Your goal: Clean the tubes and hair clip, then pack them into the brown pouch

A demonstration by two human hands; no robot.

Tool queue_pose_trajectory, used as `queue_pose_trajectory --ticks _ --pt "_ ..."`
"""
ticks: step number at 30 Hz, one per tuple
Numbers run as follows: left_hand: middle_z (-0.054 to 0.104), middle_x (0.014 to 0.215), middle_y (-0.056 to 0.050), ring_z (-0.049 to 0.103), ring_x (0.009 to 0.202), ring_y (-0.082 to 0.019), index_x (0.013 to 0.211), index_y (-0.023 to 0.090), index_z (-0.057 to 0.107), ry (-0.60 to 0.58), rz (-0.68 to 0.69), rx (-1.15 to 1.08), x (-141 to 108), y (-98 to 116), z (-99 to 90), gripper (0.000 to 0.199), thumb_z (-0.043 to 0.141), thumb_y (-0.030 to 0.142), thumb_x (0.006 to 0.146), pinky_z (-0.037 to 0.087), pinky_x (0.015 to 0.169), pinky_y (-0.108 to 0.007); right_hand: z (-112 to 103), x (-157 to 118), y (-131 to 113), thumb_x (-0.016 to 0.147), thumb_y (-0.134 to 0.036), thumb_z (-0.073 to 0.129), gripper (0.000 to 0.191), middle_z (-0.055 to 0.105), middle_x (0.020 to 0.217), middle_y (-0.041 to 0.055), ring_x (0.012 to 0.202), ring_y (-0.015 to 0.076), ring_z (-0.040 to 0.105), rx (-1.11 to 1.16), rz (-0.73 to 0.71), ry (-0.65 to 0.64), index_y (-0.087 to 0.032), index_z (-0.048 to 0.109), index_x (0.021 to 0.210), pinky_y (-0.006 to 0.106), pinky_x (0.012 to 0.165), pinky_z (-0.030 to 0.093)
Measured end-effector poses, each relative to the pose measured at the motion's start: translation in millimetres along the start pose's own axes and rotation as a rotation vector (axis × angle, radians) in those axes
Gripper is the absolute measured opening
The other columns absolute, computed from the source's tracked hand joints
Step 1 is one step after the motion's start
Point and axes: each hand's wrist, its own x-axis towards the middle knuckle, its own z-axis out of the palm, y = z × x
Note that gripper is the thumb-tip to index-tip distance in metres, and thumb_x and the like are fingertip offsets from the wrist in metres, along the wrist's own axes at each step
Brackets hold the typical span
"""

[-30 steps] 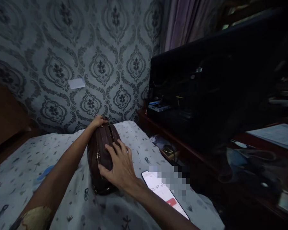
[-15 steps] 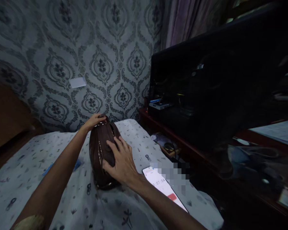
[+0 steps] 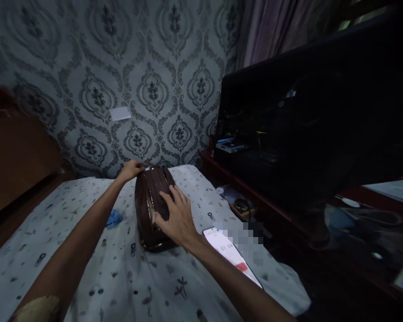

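A dark brown bag (image 3: 154,188) with gold-coloured zippers lies on the patterned white sheet (image 3: 121,273). At the far end of the bag, my left hand (image 3: 131,170) has its fingers closed at the top edge, near the handle; what exactly they pinch is too small to make out. My right hand (image 3: 179,214) rests on the bag's right side, fingers spread over the surface and thumb near a zipper. Right of the bag lies a lit phone (image 3: 233,255) showing a timer and a red button.
A blue crumpled item (image 3: 114,218) is left of the bag. Along the right stands a dark red shelf unit (image 3: 268,201) with a large black panel and clutter. A patterned wall (image 3: 154,116) rises behind; a brown headboard (image 3: 16,156) is at the left.
The view has shifted, so the bag and hands appear farther right. The handle, raised before, now shows lower behind the bag's top. The blue item is no longer covered by my left arm.
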Motion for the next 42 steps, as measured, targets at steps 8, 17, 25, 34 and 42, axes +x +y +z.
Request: queue_pose_trajectory --ticks 8,17,25,34,42 --pt "0.072 0.074 -0.008 0.064 0.084 -0.028 0.070 0.019 0.069 0.074 0.034 0.319 -11.9 22.4 4.0 0.013 0.062 0.030 0.074 0.046 0.075 -0.032 1.6 -0.7 -1.0 0.082 -0.032 0.065 0.058 0.048 0.152 0.0212 0.148 0.0358 0.036 -0.030 -0.002 0.013 -0.015 0.060 0.137 0.056 0.116 0.033" --pt "0.073 0.085 -0.009 0.064 0.086 -0.026 0.083 0.016 0.071 0.049 0.041 0.476 -29.3 43.2 -3.0 0.019 0.055 0.026 0.080 0.045 0.076 -0.031 -4.0 -0.2 -4.4 0.081 -0.033 0.067 0.058 0.047 0.153 0.0204 0.149 0.0352 0.033 -0.005 0.011 -0.031 -0.017 0.060 0.136 0.056 0.118 0.030" --pt "0.072 0.084 -0.005 0.064 0.085 -0.023 0.087 0.019 0.073 -0.023 -0.005 0.443 6.0 63.8 27.0 0.018 0.065 0.029 0.074 0.042 0.070 -0.027 -7.3 -6.0 -7.7 0.084 -0.036 0.066 0.061 0.045 0.154 0.0220 0.149 0.0333 0.033 -0.017 -0.002 -0.055 -0.015 0.056 0.141 0.056 0.119 0.027" --pt "0.061 0.063 -0.002 0.059 0.070 -0.021 0.068 0.020 0.065 0.045 -0.103 0.209 21.4 55.6 46.7 0.020 0.066 0.039 0.066 0.040 0.063 -0.029 -3.6 -6.8 -6.8 0.085 -0.039 0.067 0.059 0.050 0.151 0.0209 0.147 0.0324 0.036 -0.012 -0.007 -0.012 -0.016 0.058 0.138 0.054 0.119 0.028" --pt "0.056 0.059 0.001 0.051 0.058 -0.016 0.068 0.018 0.061 0.005 -0.043 -0.099 -5.0 58.2 44.3 0.035 0.065 0.052 0.066 0.039 0.057 -0.028 -4.7 -6.8 -7.6 0.085 -0.043 0.067 0.060 0.049 0.151 0.0197 0.147 0.0326 0.035 0.006 0.005 -0.008 -0.018 0.057 0.138 0.055 0.118 0.028"
